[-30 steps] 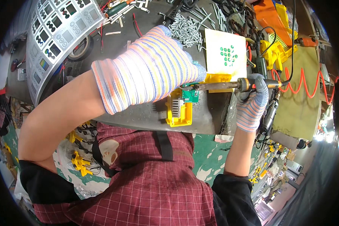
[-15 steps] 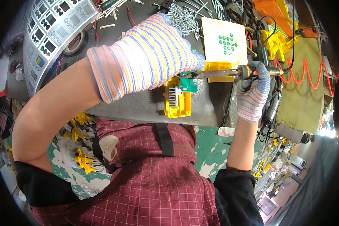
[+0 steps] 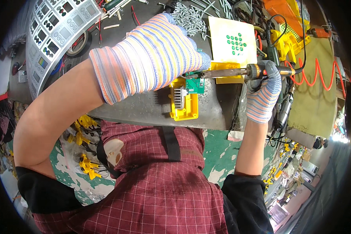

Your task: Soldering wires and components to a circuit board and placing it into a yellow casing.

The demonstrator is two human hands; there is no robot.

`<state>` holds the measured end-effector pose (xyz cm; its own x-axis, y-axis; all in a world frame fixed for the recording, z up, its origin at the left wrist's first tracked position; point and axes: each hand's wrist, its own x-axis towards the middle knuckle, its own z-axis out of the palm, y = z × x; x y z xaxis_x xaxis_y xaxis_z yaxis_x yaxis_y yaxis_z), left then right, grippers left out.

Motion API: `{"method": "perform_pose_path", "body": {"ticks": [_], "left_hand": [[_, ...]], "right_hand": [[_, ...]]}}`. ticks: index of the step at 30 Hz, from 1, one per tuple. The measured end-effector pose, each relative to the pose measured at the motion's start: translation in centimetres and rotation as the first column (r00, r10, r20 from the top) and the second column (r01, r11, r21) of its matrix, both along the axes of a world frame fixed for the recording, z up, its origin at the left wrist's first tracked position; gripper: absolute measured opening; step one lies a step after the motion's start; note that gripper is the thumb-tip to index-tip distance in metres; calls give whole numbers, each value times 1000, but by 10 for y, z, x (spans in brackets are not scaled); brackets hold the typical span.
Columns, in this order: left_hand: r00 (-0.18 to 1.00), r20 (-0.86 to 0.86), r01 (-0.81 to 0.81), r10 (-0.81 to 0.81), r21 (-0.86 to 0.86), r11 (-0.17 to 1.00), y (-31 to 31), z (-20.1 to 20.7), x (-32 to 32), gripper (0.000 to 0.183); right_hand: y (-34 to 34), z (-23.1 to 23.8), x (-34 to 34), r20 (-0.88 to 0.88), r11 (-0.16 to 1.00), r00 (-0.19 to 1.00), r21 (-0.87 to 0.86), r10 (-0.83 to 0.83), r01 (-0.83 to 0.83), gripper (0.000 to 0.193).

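Note:
My right hand (image 3: 264, 91), in a striped knit glove with grey fingers, is closed around the handle of a soldering iron (image 3: 226, 73). The iron points left, and its tip is over a green circuit board (image 3: 195, 85). The board lies over a yellow plastic housing (image 3: 188, 111), beside a grey finned heat sink (image 3: 179, 98). From the left, my left hand (image 3: 156, 56), in a matching glove, reaches across with its fingers curled at the board's upper edge. Its fingertips face away from view, so whatever they pinch is hidden.
A pile of screws (image 3: 188, 18) lies beyond my left hand. To its right is a pale yellow sheet (image 3: 234, 41) with green dots, overlapping another yellow part. A printed label sheet (image 3: 54, 35) curves at the left. An orange coiled cord (image 3: 318, 76) runs at the right.
My right hand and the soldering iron's handle have shifted slightly up and to the right. The iron's tip remains over the board, and my left hand is nearly still.

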<state>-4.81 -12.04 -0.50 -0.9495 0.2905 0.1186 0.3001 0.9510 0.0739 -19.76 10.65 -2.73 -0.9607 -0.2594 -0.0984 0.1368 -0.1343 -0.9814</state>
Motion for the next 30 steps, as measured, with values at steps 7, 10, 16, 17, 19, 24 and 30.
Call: {"method": "perform_pose_path", "body": {"ticks": [7,10,16,17,19,24,30], "left_hand": [[1000,-13,19,-19,-1,1000,-4,-1,4,26],[1000,-5,23,-23,17,1000,-2,3,3,26],[1000,3,12,-12,18,1000,-1,3,3,21],[1000,4,7,-7,11,1000,0,3,3,21],[1000,-13,-1,1,-2,1000,1,1,3,20],[998,-54,15,-13,35,999,-1,-5,3,20],[993,-115,50,-39,89,995,-7,-11,8,22]], "right_hand": [[-2,10,-4,134,993,991,-109,-23,38,23],[16,14,-12,91,993,996,-113,-22,32,20],[23,5,-16,116,989,993,-145,-14,31,18],[24,2,-17,126,987,992,-159,-8,28,19],[23,-3,-19,137,987,990,-159,-15,37,19],[20,-8,-20,144,988,989,-142,-38,59,16],[10,-7,-15,109,992,991,-90,-82,92,13]]}}
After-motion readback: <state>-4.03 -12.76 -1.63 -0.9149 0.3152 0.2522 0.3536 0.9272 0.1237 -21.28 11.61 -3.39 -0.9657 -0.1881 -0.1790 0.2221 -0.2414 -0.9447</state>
